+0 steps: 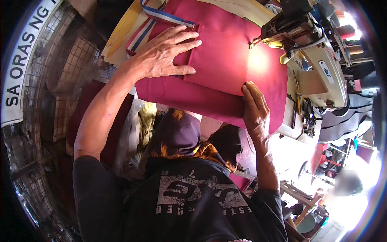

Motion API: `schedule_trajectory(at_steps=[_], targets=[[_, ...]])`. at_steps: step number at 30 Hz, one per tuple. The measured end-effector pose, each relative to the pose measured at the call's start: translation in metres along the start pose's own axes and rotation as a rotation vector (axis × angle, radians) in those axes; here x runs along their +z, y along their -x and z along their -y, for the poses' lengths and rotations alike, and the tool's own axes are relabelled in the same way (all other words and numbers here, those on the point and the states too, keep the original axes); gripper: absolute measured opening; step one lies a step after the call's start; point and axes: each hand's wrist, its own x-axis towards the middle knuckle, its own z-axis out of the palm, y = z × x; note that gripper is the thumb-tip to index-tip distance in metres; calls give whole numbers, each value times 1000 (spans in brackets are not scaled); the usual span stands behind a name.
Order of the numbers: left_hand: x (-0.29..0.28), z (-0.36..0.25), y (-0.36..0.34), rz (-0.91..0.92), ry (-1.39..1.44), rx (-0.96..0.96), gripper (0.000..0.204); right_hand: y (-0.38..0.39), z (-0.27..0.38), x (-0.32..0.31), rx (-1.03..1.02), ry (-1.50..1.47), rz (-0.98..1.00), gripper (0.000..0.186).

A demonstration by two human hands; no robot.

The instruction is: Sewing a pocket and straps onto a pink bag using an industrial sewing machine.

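Observation:
A wide piece of maroon fabric (225, 52) lies over the sewing machine's table, with a fold along its near side. My left hand (165, 52) rests on its left part, fingers stretched and spread, thumb apart. On the near right part, my right hand (255, 105) lies with its fingers extended together on the fabric. A striped blue and white strap (167, 15) runs to the cloth above my left hand. The sewing machine (288, 32) stands at the right, its needle area over the fabric, where a lamp makes a bright spot.
Small metal tools (309, 117) and a yellow-handled screwdriver (298, 99) lie on the table right of the cloth. Spools of thread (346, 31) stand at the far right. A wire mesh (74, 60) and a white sign (18, 76) are at the left.

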Motion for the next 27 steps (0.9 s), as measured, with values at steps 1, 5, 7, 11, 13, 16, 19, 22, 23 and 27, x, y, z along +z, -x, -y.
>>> schedule_trajectory(at_steps=[1,5,7,11,13,16,19,22,23,27], targets=[[-1,-1,0,4,6,-6,83,0,0,-1,-9,9,5,38],[-1,0,-2,2,10,-11,82,0,0,-1,-29,21,-14,38],[-2,1,-3,7,37,-3,82,-1,-3,-5,-32,23,3,38],[-15,-15,-27,50,-2,-62,65,-4,-4,-9,-32,-18,20,39],[-9,-37,-48,-83,-50,-58,40,-5,-2,-8,-27,-52,28,37],[20,-74,-92,-163,96,173,37,-3,1,-6,27,-71,-12,39],[31,-84,-105,-125,98,225,36,-4,6,-9,37,-95,10,38],[31,-83,-104,-75,92,225,38,-3,5,-12,38,-116,43,40],[31,-81,-104,-65,135,225,40,-2,4,-14,29,-121,57,40],[24,-76,-103,20,132,212,52,-3,-1,-19,10,-174,82,42]])
